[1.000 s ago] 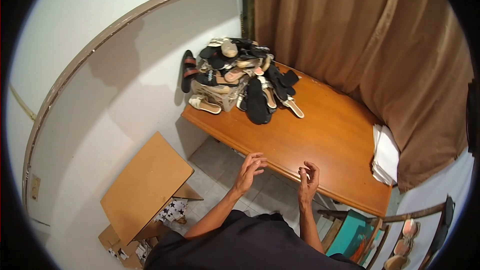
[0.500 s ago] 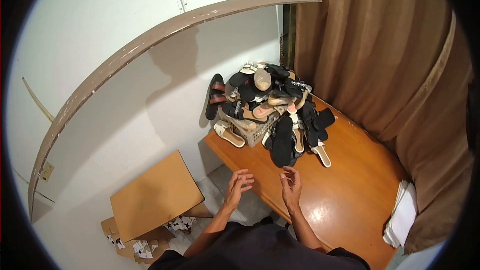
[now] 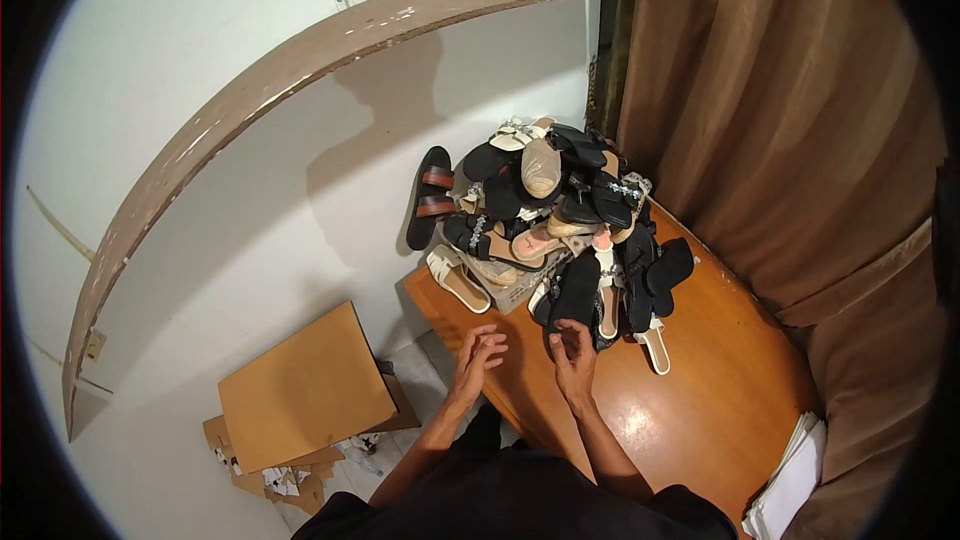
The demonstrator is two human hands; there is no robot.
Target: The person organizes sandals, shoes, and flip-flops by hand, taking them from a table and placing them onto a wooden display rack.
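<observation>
A heap of sandals and slippers fills and spills over a light plastic crate (image 3: pixel 512 294) on the wooden table. My right hand (image 3: pixel 574 362) holds nothing, its fingers half curled and apart, and its fingertips overlap the lower end of a black sole (image 3: pixel 577 290). To its left, my left hand (image 3: pixel 478 364) hovers near the table's edge, fingers loosely spread and nothing in them. Ahead of that hand a white sandal (image 3: pixel 458 280) leans at the crate's left corner. Another white sandal (image 3: pixel 655 346) lies right of the black sole.
The glossy table (image 3: pixel 700 420) has a stack of white paper (image 3: pixel 790 480) at its right end. A cardboard box (image 3: pixel 305 390) stands on the floor at the left, scraps beside it. A curved brown panel (image 3: pixel 290 70) arches before the wall. Brown curtains (image 3: pixel 740 110) hang along the right.
My view has come closer to the sandal heap. My right hand has come up to the black sole and overlaps it now, while my left hand stays near the table's edge.
</observation>
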